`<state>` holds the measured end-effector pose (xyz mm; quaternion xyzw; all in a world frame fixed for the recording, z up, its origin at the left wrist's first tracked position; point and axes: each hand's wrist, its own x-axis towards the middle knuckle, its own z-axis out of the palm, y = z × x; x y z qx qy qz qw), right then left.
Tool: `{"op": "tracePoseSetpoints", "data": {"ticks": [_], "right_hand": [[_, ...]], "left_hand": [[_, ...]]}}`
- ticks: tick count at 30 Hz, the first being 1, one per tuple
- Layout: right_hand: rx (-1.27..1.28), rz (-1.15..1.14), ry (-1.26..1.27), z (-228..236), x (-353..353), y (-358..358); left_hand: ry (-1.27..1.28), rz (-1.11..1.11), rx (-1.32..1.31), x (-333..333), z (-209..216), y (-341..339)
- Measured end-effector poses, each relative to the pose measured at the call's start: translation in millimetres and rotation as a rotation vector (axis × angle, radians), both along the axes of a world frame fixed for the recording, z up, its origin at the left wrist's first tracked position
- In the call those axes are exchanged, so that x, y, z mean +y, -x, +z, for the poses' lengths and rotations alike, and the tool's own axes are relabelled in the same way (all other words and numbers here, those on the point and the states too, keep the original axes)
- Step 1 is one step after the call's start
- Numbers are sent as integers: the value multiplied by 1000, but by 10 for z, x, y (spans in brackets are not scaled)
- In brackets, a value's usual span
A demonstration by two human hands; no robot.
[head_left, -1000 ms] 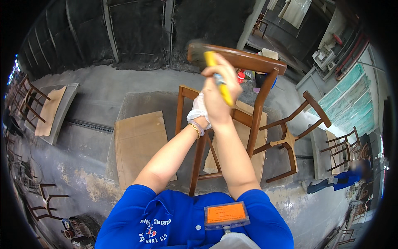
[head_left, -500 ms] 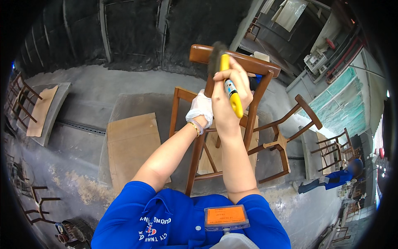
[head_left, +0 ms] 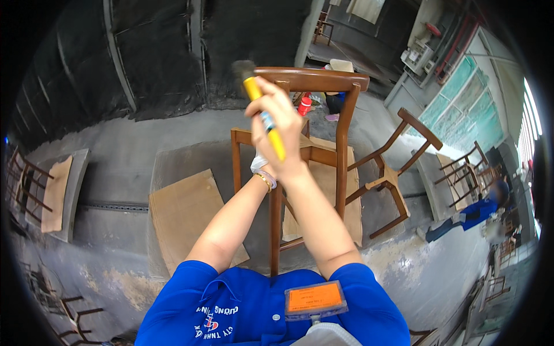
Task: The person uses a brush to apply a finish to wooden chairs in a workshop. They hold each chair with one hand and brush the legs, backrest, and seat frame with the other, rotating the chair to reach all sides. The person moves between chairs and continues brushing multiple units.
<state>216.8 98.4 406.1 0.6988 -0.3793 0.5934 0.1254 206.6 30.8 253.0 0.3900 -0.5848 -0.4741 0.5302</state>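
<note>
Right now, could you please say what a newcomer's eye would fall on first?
Probably the yellow-handled, dark-bristled brush in the right hand, raised at the upper left of the brown wooden chair. Next, perhaps, the bright orange badge on the blue shirt, below.

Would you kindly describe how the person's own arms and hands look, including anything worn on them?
Short bright-blue sleeves leave both forearms bare. The left one carries a gold bracelet and a pale lilac bangle. The left hand, mostly hidden, wears a white glove; the right hand is ungloved, with no bracelet visible.
</note>
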Motion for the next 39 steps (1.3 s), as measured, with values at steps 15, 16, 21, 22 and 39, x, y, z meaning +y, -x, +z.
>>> {"op": "tracePoseSetpoints", "data": {"ticks": [15,16,21,22,39], "right_hand": [[-489,35,-115,726,35,3114],[-579,159,-283,755,51,3162],[-345,-317,-231,665,23,3594],[-470,-66,-241,606,-4,3704],[-480,349,-555,492,112,4113]], "left_hand": [[-222,139,-159,96,164,-18],[-258,122,-142,105,150,-6],[-279,107,0,246,262,5],[-260,119,-17,296,298,5],[-195,173,-30,328,242,21]]}}
